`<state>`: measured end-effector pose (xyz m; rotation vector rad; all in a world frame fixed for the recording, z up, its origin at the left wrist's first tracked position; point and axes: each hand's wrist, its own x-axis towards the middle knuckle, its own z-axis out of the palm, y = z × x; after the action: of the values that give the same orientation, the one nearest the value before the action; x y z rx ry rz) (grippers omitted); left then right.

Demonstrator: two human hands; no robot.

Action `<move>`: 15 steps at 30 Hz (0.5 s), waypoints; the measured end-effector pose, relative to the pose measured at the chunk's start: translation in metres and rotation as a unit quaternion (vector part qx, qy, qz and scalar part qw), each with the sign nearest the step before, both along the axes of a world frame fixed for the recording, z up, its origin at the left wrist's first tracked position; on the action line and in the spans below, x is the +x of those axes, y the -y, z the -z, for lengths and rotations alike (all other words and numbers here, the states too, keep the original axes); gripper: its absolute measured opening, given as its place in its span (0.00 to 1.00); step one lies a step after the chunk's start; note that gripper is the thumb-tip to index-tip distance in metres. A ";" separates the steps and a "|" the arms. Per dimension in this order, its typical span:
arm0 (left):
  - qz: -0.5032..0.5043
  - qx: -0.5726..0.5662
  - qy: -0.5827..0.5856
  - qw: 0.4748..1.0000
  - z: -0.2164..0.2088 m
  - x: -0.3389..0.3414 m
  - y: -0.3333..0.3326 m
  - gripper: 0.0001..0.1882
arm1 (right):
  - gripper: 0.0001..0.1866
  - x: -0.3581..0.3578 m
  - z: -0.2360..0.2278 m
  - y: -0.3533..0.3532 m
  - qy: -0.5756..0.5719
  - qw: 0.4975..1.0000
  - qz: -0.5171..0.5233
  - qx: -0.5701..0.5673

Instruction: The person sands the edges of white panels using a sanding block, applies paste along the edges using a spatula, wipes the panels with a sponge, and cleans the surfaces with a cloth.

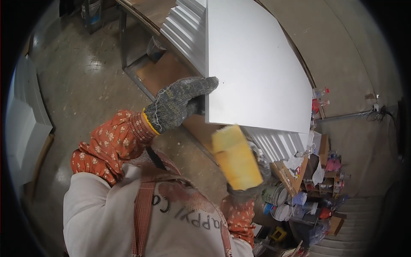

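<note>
My left hand [177,103], in a grey knit glove with a yellow cuff edge, grips the left edge of a smooth white panel [261,64]. Its fingertip lies on the panel's top face near the close left corner; the rest of the fingers are partly hidden. In my right hand [263,171], also gloved in grey, is a yellow sponge-like block [237,158], slightly smeared by motion. The block is just off the panel's near edge; whether it touches cannot be made out. Under the panel lies a stack of white ribbed panels [186,32].
A metal-framed workbench [124,43] carries the stack. Buckets and tubs [276,195] crowd the floor at right, beside a wooden-edged board [291,180]. More white panels [28,107] stand at far left. A bucket [156,48] sits beneath the bench.
</note>
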<state>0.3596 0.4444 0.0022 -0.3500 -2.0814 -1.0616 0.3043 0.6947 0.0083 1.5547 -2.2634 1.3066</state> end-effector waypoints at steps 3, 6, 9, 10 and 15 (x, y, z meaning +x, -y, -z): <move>0.063 0.063 -0.027 0.996 0.017 -0.007 0.002 0.24 | 0.24 0.008 -0.012 0.000 0.550 0.834 0.004 -0.033; 0.138 0.127 -0.013 0.982 0.004 -0.010 -0.002 0.23 | 0.23 0.004 -0.018 0.038 -0.082 0.960 -0.161 -0.215; 0.218 0.442 0.189 0.849 -0.003 -0.003 -0.008 0.22 | 0.21 0.011 -0.028 0.019 -0.160 0.986 0.024 0.034; 0.163 0.198 0.002 0.967 0.003 -0.007 -0.013 0.22 | 0.21 0.009 -0.032 0.008 -0.078 0.997 0.023 0.009; 0.141 0.224 0.030 0.964 0.016 0.012 -0.034 0.20 | 0.20 0.040 -0.034 -0.012 0.134 0.984 -0.011 -0.118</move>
<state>0.3718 0.4779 -0.0135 -0.3948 -1.8042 -1.6901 0.3445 0.7067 0.0422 1.3992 -2.1365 1.8123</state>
